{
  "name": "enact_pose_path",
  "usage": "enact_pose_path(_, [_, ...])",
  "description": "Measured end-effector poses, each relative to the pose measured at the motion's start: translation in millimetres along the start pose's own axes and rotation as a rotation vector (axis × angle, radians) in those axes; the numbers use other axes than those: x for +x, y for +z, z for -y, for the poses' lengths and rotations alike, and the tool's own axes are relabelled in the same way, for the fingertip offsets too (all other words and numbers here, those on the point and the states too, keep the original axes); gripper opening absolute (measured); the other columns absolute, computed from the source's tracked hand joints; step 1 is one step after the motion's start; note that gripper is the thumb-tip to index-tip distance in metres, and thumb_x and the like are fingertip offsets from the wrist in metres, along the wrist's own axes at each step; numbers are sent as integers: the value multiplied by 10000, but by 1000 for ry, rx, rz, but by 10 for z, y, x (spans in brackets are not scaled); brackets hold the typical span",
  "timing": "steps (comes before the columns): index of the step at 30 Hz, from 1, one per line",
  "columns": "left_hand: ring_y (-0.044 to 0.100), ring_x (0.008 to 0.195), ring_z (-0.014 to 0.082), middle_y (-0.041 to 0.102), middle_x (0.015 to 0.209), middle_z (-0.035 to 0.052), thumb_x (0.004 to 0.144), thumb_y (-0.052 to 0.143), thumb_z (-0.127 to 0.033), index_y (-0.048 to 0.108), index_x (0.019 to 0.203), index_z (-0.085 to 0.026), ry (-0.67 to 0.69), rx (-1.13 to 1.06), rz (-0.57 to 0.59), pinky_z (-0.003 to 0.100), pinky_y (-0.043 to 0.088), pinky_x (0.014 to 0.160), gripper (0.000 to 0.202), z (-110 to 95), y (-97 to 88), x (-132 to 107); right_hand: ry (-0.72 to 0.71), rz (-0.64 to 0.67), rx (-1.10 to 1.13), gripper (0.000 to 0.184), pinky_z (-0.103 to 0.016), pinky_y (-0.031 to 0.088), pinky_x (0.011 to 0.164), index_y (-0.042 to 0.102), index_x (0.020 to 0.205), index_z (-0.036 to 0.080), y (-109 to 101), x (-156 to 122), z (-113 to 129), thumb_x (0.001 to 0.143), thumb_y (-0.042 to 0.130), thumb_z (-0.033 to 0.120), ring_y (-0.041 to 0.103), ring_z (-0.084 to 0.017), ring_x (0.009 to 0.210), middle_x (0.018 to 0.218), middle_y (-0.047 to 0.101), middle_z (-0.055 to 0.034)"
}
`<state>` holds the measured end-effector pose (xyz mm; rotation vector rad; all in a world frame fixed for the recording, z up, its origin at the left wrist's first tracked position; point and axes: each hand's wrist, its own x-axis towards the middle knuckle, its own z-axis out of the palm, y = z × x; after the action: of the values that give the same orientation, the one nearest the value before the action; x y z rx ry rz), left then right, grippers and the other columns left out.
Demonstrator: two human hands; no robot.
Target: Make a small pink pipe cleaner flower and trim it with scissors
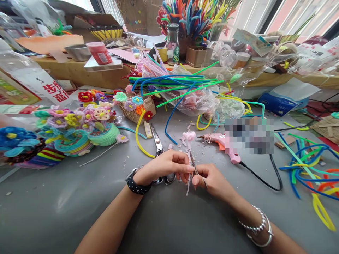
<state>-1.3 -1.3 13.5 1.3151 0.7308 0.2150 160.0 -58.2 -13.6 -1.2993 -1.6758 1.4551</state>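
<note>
Our left hand (172,165) pinches the fuzzy stem (188,187) of a fluffy pink flower (189,136), rounded and lumpy, standing just beyond our grip; our right hand (213,180) clasps a slim, shiny metal tool (194,161) beside the stem.

We see pale pink on the flower (189,136), pink with an orange trigger (221,146) on the glue gun (223,138), white dots on the black watch strap (134,184), silver on the bracelets (263,225) and grey across the table (66,211). We spot multicoloured stripes on the left pot (46,156), mint green on the right pot (106,135), red and white on the bottle label (54,89).
</note>
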Motion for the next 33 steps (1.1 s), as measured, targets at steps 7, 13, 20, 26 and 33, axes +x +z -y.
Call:
enact_pose_path(7, [549, 510, 63, 586, 552, -24, 685, 596, -316, 511, 616, -131, -5, -11, 7, 160, 377, 473, 215, -14, -1, 4, 27, -16, 58, 604, -205, 258, 445, 451, 467, 135, 0, 3, -2, 569, 459, 730, 336, -74, 459, 462, 419, 20])
enact_pose_path(13, [551, 513, 62, 577, 549, -30, 700, 584, -298, 505, 615, -130, -13, -3, 9, 166, 383, 489, 204, -19, 4, -1, 46, -54, 79, 599, -208, 234, 435, 446, 460, 134, -10, -6, 12, 559, 483, 723, 301, -70, 447, 441, 380, 29])
enact_pose_path(20, [550, 530, 69, 578, 561, -32, 681, 597, -321, 503, 604, -131, -9, 17, -6, 179, 379, 506, 226, -14, 2, 11, 21, 8, 130, 622, -206, 255, 445, 444, 469, 139, -20, -2, 19, 557, 434, 755, 320, -75, 460, 468, 397, 19])
enact_pose_path(26, [541, 530, 72, 571, 544, -34, 682, 595, -331, 506, 610, -134, 4, 15, -30, 182, 365, 507, 228, -11, 3, 12, 49, -73, 102, 589, -204, 230, 432, 385, 425, 151, -14, 2, 8, 564, 492, 713, 283, -67, 447, 432, 351, 36])
enact_pose_path(33, [539, 531, 70, 562, 539, -35, 697, 581, -316, 500, 606, -133, 1, 14, -7, 178, 379, 504, 220, -3, 13, 12, -29, 24, 162, 585, -206, 255, 456, 483, 500, 135, -25, 13, -10, 608, 450, 709, 332, -76, 472, 497, 416, 16])
